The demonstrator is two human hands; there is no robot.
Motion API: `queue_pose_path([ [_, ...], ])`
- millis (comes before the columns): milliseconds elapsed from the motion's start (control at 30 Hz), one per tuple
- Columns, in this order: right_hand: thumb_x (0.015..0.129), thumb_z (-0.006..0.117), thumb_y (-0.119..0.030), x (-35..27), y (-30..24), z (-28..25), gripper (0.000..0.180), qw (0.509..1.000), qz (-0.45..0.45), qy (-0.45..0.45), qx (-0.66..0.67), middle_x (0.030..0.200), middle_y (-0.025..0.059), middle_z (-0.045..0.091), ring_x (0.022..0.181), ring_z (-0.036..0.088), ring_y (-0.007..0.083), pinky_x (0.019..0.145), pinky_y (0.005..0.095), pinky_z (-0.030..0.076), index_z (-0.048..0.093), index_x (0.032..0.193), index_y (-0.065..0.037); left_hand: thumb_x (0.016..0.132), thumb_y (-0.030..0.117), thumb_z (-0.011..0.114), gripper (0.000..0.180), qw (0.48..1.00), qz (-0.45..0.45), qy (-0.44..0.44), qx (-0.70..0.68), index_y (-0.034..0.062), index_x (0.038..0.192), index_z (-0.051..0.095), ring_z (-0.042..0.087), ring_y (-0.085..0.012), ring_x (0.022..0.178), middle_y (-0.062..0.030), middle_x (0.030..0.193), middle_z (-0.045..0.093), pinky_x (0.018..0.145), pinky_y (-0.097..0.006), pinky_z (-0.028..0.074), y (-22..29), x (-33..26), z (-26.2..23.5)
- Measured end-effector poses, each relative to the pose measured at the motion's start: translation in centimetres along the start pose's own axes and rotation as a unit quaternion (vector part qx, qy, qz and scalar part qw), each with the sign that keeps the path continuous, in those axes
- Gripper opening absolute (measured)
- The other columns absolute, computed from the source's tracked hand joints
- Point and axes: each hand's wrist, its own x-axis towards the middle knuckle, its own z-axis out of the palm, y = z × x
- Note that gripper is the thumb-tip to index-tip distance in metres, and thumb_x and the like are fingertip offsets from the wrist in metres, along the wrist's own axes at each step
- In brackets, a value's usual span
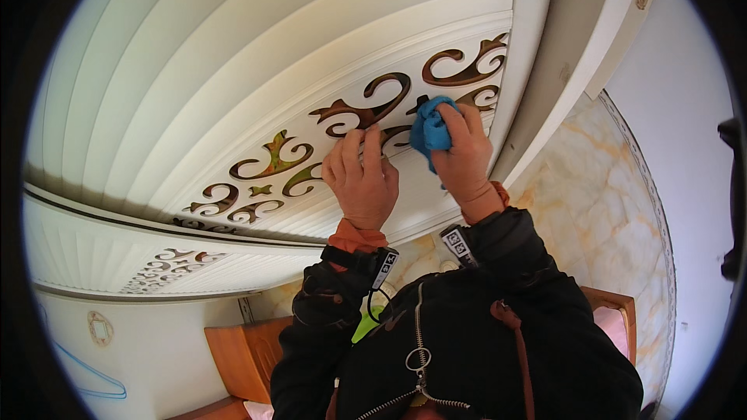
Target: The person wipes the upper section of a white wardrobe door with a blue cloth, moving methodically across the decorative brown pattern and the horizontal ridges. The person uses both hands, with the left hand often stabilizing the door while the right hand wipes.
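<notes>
Blue cloth (430, 136): grasped by the right hand (465, 152), against the white panel (426, 190); bunched, it seems, for a firmer hold.
Left hand (360, 180): rested with bent fingers (352, 152) at a scroll cut-out (362, 115), probably for support; whether anything is pinched cannot be told.

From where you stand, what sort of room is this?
Probably a bedroom: a white slatted door with scroll cut-outs, like a wardrobe's, wooden furniture, pink cloth, and what looks like a blue clothes hanger.
</notes>
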Motion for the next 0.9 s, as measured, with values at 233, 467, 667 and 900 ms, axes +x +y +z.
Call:
queue_pose_path([
  [233,0.067,0.069,0.0,-0.6,0.1,0.0,0.052,0.998,-0.024,-0.057,0.002,0.106,0.0119,0.062,0.082,0.065,0.0346,0.068,0.0381,0.054,0.065,0.118,-0.013,0.072,0.008,0.067,0.061,1.0,0.001,0.0,0.005,0.01,0.132,0.056,0.046,-0.0315,0.12,-0.0104,0.13,0.049,0.101,-0.045,0.031,0.0,0.1,-0.1],
  [467,0.07,0.068,0.002,-0.3,0.3,-0.6,0.045,0.997,-0.044,-0.037,0.045,0.105,0.0117,0.063,0.083,0.066,0.0322,0.069,0.0356,0.054,0.067,0.114,-0.009,0.075,0.005,0.064,0.051,1.0,-0.014,0.027,0.005,0.0112,0.125,0.062,0.052,-0.0271,0.114,-0.0068,0.124,0.054,0.099,-0.044,0.035,0.4,0.5,-0.4],
  [667,0.071,0.07,0.0,0.6,0.1,0.4,0.044,0.997,-0.066,-0.025,0.023,0.107,0.0115,0.063,0.084,0.066,0.0316,0.069,0.0347,0.054,0.066,0.114,-0.008,0.073,0.005,0.065,0.052,0.999,-0.021,0.024,0.004,0.0114,0.125,0.061,0.052,-0.0269,0.114,-0.0066,0.124,0.054,0.1,-0.044,0.035,0.4,0.3,-0.2],
  [900,0.069,0.069,0.001,-0.1,1.2,-1.2,0.047,0.997,-0.047,-0.065,0.0,0.108,0.0115,0.063,0.085,0.066,0.0327,0.069,0.0357,0.054,0.066,0.114,-0.01,0.073,0.005,0.066,0.053,0.999,-0.017,0.026,0.009,0.0111,0.125,0.062,0.052,-0.0266,0.114,-0.0068,0.124,0.054,0.099,-0.044,0.034,0.4,0.4,-0.1],
])
